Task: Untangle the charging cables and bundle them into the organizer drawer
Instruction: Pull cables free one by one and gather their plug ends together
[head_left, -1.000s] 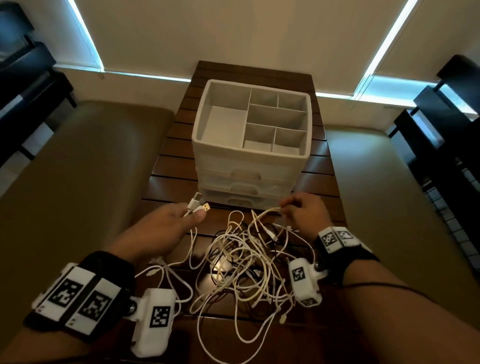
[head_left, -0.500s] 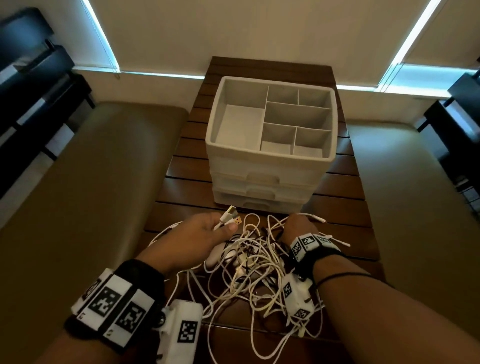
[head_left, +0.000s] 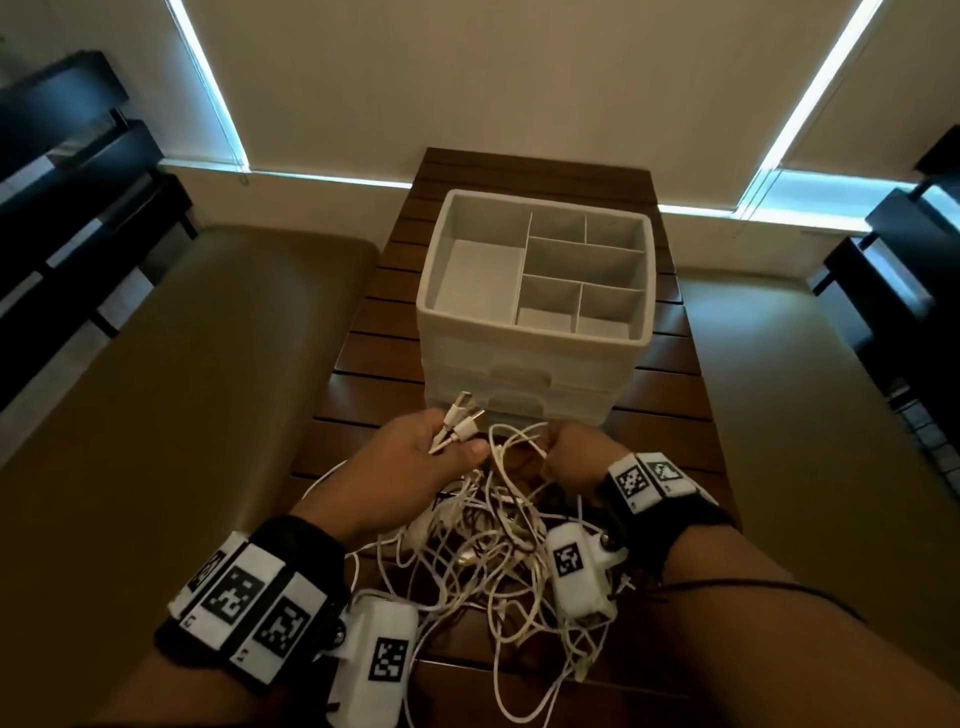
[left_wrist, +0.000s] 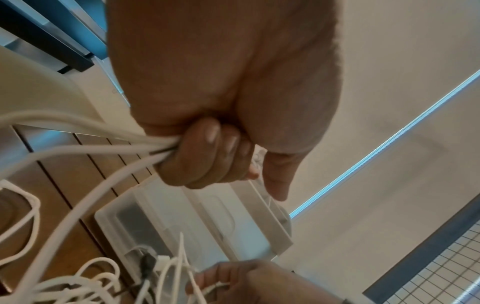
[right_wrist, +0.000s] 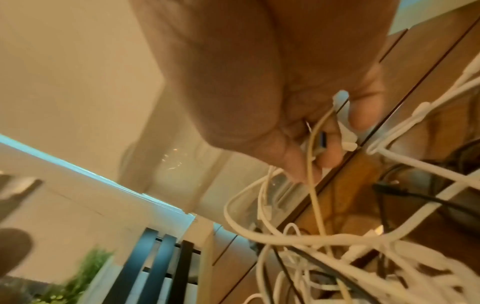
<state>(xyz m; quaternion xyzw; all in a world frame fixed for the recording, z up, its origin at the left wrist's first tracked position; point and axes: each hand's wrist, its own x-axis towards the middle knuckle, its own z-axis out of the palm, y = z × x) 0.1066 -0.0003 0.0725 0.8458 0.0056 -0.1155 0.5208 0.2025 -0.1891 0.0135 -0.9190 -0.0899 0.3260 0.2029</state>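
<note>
**Plug ends gathered, knot still on the table**

The left hand has lifted, fingers curled around several white cable ends. The right hand has closed in, pinching plugs from the tangle just before the organizer, whose drawers remain shut.

Left hand reached forward, knuckles up, fingers curled tight round several white cables, thumb laid along their near side; right hand held just beside it, back of the hand upward, fingers bent in a pinching grip on thin cable ends; both forearms stretched forward side by side, each wrist wrapped in a dark band carrying black-and-white markers and a small white camera unit.
</note>
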